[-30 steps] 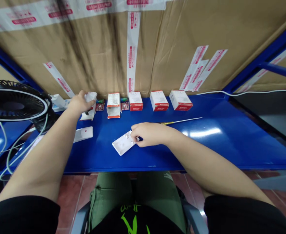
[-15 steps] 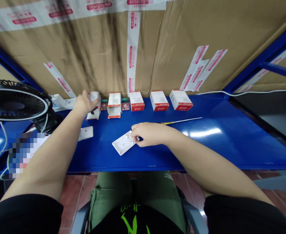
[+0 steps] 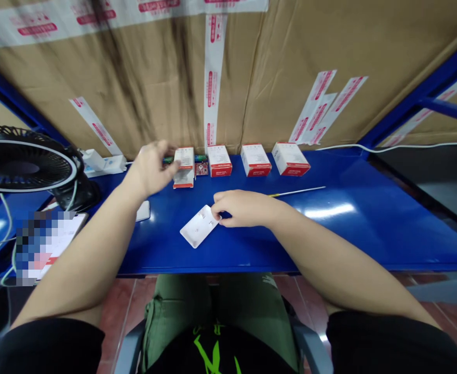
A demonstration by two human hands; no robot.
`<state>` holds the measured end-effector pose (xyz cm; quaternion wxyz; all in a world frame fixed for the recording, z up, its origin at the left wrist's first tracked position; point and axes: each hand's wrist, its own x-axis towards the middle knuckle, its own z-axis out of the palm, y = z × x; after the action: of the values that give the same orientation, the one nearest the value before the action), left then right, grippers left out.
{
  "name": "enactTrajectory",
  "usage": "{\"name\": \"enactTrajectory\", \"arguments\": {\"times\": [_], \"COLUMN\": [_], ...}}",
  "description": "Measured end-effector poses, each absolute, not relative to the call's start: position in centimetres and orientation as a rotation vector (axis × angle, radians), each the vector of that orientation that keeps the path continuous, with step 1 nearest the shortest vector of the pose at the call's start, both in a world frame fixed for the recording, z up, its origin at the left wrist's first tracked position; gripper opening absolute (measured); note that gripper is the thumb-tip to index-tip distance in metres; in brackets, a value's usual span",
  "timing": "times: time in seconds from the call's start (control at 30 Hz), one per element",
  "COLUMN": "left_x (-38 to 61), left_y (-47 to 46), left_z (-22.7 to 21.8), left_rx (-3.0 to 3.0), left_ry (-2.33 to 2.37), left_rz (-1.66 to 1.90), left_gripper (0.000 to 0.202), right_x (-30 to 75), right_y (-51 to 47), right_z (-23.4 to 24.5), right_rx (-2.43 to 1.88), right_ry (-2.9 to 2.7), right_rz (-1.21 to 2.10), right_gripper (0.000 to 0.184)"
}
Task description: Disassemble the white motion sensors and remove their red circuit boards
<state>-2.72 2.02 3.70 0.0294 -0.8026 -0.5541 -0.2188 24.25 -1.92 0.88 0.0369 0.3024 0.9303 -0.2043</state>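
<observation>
White plastic plate [image 3: 198, 226] lies flat on the blue bench [image 3: 341, 244]; right hand [image 3: 244, 209] sits just beside it, fingers pressed together against its edge; left hand [image 3: 150, 169] is spread open and empty, near a white-and-red box [image 3: 184, 167].

Black short sleeves [image 3: 53, 345] end above the bare forearms, the left hand [image 3: 152, 169] and the right hand [image 3: 244, 208]. The black shirt [image 3: 213, 353] bears a neon-green print, and olive-green cargo trousers [image 3: 182, 296] show a pocket on the thigh.
</observation>
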Motion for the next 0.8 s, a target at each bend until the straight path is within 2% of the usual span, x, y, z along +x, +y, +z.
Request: {"name": "enactTrajectory", "arguments": {"times": [0.07,0.2,0.33,0.43,0.53,0.7,0.8], "left_x": [-1.4,-1.5,-6.4,-11.5,-15.5,-16.2,-13.1], "left_y": [0.2,-3.5,-5.6,-5.9,-5.7,-5.4,-4.8], "left_z": [3.5,2.3,1.6,1.2,0.3,-0.6,-0.2], "left_rx": [-2.723,-2.984,-2.797,-2.679,-2.595,-2.643,-2.652], "left_ry": [-1.544,-1.396,-1.638,-1.973,-2.202,-2.352,-2.308], "left_rz": [-0.683,-0.551,-0.354,-0.160,-0.071,-0.086,0.029], "left_gripper": [0.035,0.034,0.045,0.064,0.075,0.072,0.078], "right_x": [24.4,24.8,25.2,25.4,25.6,25.5,25.5], "right_y": [-1.6,-1.1,-0.5,-0.2,0.0,0.2,0.3], "right_z": [0.7,0.3,0.0,-0.1,-0.1,0.0,0.0], "right_rx": [0.937,1.009,1.061,1.070,1.064,1.057,1.073], "right_ry": [2.877,2.878,2.899,2.916,2.910,2.905,2.854], "right_rz": [-0.607,-0.527,-0.472,-0.517,-0.604,-0.652,-0.658], "right_gripper": [0.014,0.015,0.016,0.014,0.013,0.015,0.015]}}
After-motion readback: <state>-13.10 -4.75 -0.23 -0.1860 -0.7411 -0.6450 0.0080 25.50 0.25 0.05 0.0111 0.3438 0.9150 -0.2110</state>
